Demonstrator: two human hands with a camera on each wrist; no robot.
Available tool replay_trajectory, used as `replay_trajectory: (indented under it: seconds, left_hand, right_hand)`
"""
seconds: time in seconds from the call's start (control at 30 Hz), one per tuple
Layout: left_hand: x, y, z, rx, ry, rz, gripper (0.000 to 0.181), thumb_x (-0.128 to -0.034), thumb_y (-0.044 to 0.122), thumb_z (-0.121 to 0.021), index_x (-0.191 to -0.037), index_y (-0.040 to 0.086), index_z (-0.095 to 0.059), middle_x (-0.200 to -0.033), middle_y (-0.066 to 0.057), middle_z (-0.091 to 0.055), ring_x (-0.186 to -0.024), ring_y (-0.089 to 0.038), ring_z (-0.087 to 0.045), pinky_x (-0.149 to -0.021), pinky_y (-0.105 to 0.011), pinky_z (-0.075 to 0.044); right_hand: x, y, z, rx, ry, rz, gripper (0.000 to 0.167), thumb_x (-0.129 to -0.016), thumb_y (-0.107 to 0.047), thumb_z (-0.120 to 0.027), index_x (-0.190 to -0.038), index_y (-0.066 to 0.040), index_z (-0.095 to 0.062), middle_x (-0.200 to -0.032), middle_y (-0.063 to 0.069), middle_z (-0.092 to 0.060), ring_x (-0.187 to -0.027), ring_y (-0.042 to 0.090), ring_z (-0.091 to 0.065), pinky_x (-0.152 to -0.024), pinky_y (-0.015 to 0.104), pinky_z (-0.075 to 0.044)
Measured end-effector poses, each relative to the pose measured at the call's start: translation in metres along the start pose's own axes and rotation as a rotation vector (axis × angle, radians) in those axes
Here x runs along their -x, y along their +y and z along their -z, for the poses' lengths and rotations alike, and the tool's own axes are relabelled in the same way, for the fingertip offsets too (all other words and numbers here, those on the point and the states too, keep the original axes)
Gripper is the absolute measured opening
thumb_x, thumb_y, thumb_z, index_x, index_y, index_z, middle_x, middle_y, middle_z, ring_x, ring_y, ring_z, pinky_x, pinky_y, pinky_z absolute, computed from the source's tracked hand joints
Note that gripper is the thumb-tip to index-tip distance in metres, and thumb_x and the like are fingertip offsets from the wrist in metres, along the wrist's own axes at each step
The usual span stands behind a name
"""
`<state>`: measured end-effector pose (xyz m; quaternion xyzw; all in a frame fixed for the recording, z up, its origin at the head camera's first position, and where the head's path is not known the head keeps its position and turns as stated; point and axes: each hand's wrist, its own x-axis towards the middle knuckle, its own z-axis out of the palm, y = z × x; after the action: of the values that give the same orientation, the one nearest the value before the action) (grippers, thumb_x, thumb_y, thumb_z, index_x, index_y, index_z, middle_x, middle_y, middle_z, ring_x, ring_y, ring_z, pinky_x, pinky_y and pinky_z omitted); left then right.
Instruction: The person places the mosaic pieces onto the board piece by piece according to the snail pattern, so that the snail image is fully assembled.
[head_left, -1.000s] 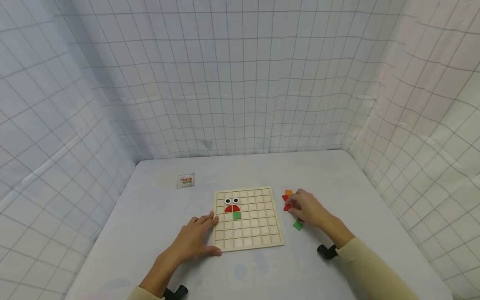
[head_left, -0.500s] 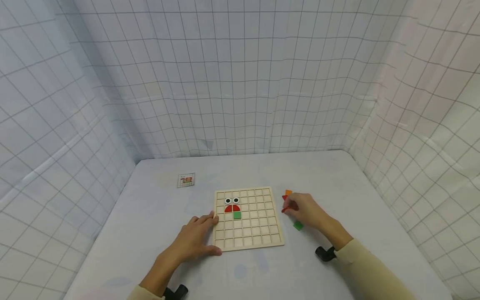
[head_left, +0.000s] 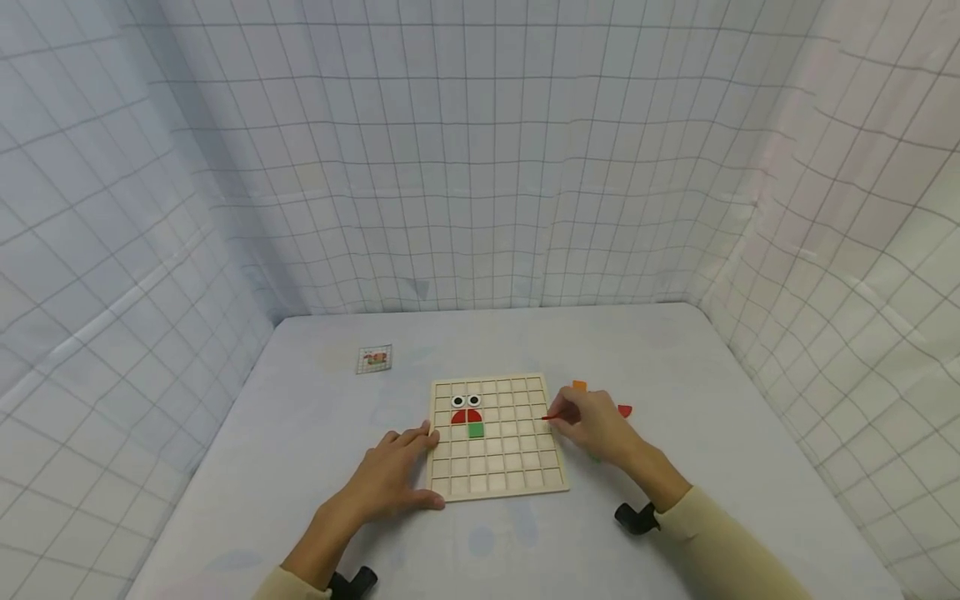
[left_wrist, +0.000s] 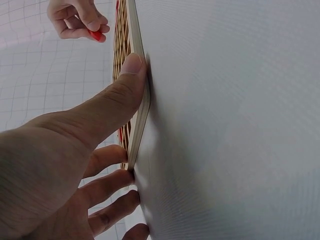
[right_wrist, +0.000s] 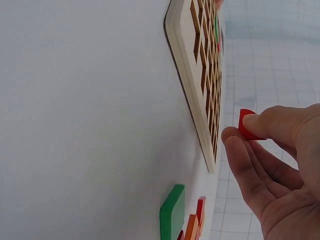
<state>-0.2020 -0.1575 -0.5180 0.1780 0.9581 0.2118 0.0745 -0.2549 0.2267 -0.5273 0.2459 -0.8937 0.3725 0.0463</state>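
Observation:
A pale wooden grid board (head_left: 517,467) lies on the table. Set in its cells are two round eye tiles (head_left: 474,401), two red quarter-circle tiles (head_left: 459,417) and a green square tile (head_left: 476,430). My left hand (head_left: 386,479) rests at the board's near left corner, thumb on the near edge and spread fingers along the left side. Above the board's right edge, my right hand (head_left: 596,427) pinches a small red tile (right_wrist: 244,127) between thumb and fingertips; the thumb covers part of its shape.
Right of the board lie an orange tile (head_left: 579,386), a red tile (head_left: 625,411) and a green tile (right_wrist: 172,215), partly hidden by my right hand in the head view. A small picture card (head_left: 374,359) lies at the back left. Grid-lined white curtains surround the table.
My right hand has picked up a red tile from the loose pieces and carried it left to the board's right edge. My left hand stays in place on the board.

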Motion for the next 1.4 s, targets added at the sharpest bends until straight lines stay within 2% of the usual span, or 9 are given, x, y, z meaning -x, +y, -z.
replay_trajectory:
  seconds: [0.4,0.63,0.8,0.97,1.17,1.4]
  left_hand:
    - [-0.001,0.000,-0.002,-0.006,0.001,0.008,0.108,-0.0766,0.052,-0.109,-0.166,0.010,-0.064,-0.181,-0.015,-0.055,-0.148,-0.047,-0.061,-0.118,-0.075,-0.053]
    - [-0.001,0.002,0.000,-0.002,0.000,0.007,0.108,-0.0769,0.052,-0.109,-0.166,0.010,-0.064,-0.181,-0.015,-0.055,-0.148,-0.047,-0.061,-0.118,-0.073,-0.054]
    - [0.000,0.003,0.001,0.002,0.000,0.009,0.108,-0.0772,0.053,-0.108,-0.166,0.010,-0.064,-0.181,-0.015,-0.055,-0.147,-0.047,-0.062,-0.117,-0.074,-0.054]
    - [0.000,0.002,0.000,0.002,0.006,-0.005,0.108,-0.0774,0.053,-0.108,-0.166,0.009,-0.065,-0.180,-0.016,-0.056,-0.146,-0.048,-0.062,-0.113,-0.075,-0.055]
    - [-0.001,0.001,-0.001,0.006,0.006,-0.012,0.107,-0.0776,0.054,-0.108,-0.165,0.009,-0.065,-0.180,-0.017,-0.056,-0.146,-0.049,-0.062,-0.112,-0.076,-0.055]
    - [-0.003,-0.002,-0.002,-0.005,0.001,-0.020,0.107,-0.0777,0.055,-0.107,-0.165,0.010,-0.065,-0.179,-0.017,-0.056,-0.146,-0.050,-0.062,-0.111,-0.076,-0.055]
  right_hand:
    - [-0.011,-0.033,-0.031,-0.046,-0.053,0.035,0.008,-0.103,-0.005,-0.089,-0.110,-0.009,-0.087,-0.106,0.002,-0.090,-0.096,0.011,-0.085,-0.090,0.023,-0.069]
    - [-0.020,-0.050,-0.053,-0.061,-0.106,0.105,0.007,-0.102,-0.003,-0.089,-0.108,-0.007,-0.088,-0.105,0.004,-0.090,-0.094,0.007,-0.081,-0.088,0.021,-0.068]
    - [-0.023,-0.059,-0.067,-0.094,-0.148,0.091,0.005,-0.106,-0.006,-0.086,-0.109,-0.008,-0.089,-0.104,0.001,-0.089,-0.093,0.001,-0.076,-0.089,0.021,-0.066]
    - [-0.024,-0.064,-0.077,-0.070,-0.142,0.066,0.005,-0.106,-0.007,-0.086,-0.109,-0.010,-0.089,-0.105,0.000,-0.087,-0.093,0.000,-0.073,-0.088,0.020,-0.064]
    - [-0.025,-0.069,-0.080,-0.042,-0.123,0.038,0.006,-0.103,-0.007,-0.089,-0.107,-0.012,-0.091,-0.104,-0.001,-0.083,-0.092,0.001,-0.068,-0.084,0.019,-0.062]
    - [-0.025,-0.069,-0.081,-0.045,-0.157,0.004,0.007,-0.104,-0.010,-0.089,-0.109,-0.010,-0.093,-0.107,-0.001,-0.081,-0.091,0.002,-0.065,-0.080,0.019,-0.058]
